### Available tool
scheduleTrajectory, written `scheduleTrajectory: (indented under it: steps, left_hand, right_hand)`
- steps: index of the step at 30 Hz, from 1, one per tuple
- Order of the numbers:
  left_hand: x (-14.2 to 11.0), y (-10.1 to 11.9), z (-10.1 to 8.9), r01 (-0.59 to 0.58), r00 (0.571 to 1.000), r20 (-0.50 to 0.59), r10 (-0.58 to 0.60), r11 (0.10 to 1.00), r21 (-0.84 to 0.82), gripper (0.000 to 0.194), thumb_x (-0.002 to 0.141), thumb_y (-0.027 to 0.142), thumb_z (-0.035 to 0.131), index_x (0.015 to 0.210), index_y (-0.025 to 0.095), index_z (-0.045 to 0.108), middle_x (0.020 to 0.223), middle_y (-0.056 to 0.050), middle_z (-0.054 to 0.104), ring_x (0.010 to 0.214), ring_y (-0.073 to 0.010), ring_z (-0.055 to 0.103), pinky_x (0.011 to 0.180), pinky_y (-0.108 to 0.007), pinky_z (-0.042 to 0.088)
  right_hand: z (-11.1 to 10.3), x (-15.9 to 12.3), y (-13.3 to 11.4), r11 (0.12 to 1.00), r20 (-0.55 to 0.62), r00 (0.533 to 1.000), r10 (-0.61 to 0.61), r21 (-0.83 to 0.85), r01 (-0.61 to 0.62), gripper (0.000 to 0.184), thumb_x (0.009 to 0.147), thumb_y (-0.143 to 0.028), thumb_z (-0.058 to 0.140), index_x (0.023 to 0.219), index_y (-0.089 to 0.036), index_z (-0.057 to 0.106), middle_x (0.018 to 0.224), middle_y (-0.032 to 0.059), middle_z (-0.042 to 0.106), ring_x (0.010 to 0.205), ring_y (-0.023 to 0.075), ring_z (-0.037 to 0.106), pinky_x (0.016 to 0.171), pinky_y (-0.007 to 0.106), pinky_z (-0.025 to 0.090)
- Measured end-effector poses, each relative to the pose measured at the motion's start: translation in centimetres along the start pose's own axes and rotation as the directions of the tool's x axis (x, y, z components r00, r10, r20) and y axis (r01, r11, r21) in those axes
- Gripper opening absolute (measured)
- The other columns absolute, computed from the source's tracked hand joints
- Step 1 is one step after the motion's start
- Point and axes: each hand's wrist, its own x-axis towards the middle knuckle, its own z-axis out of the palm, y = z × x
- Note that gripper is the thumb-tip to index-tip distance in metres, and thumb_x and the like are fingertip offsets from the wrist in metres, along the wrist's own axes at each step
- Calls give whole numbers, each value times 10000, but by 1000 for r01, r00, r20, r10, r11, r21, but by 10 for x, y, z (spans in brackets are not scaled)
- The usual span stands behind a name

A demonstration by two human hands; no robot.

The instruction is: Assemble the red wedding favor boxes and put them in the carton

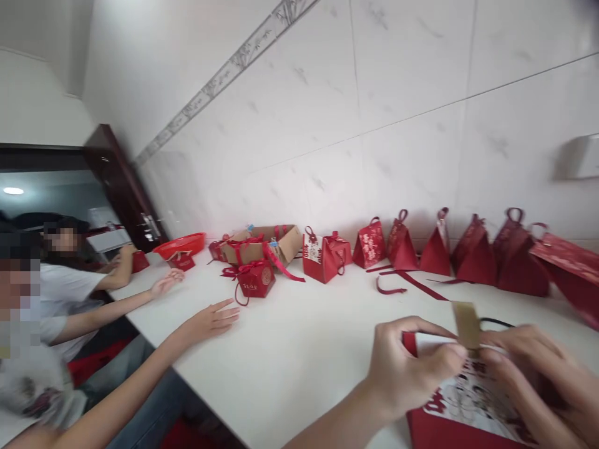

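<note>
Red box [468,402], held at its top by my left grip [405,365] and right grip [545,362], gold tab [467,324] between, desk [299,355] beyond

Smooth paper box [472,399], glossy wall tiles [412,81], plastic basin [187,244], cardboard carton [290,245]

At near right, the left hand [405,368] and right hand [545,365] hold 1 printed box [472,405]; red boxes [435,254] stand farther.
</note>
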Motion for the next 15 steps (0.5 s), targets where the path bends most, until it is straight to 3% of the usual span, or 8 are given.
scheduleTrajectory:
  steps: [2,4,9,15]
  left_hand:
    - [-2,4,-2,-52,999,15,51,995,86,257,648,365,703,715,118,678,659,-58,625,616,-147,524,559,-233,437]
    - [-2,6,-5,-93,995,42,87,983,159,223,719,357,661,735,135,677,665,-39,633,614,-135,530,575,-218,440]
    - [7,1,-12,-195,981,39,192,938,287,147,735,304,663,696,163,649,556,25,575,507,-89,486,482,-163,406]
    - [5,2,-11,-247,969,54,243,918,309,102,746,273,651,688,189,648,525,53,549,469,-64,456,450,-135,387]
  right_hand:
    - [-1,6,-23,985,19,990,-142,-92,143,119,839,-342,540,908,-290,622,777,78,576,640,216,586,533,355,468]
    - [-1,12,-39,970,3,977,-212,-118,211,86,880,-254,498,880,-253,584,711,39,552,613,173,561,515,305,455]
    - [1,18,-46,971,39,983,-181,-153,185,101,901,-145,477,861,-208,545,719,10,529,682,136,498,580,254,441]
    - [1,16,-48,977,29,986,-166,-129,168,117,899,-127,475,834,-207,529,700,1,503,675,135,465,568,251,399]
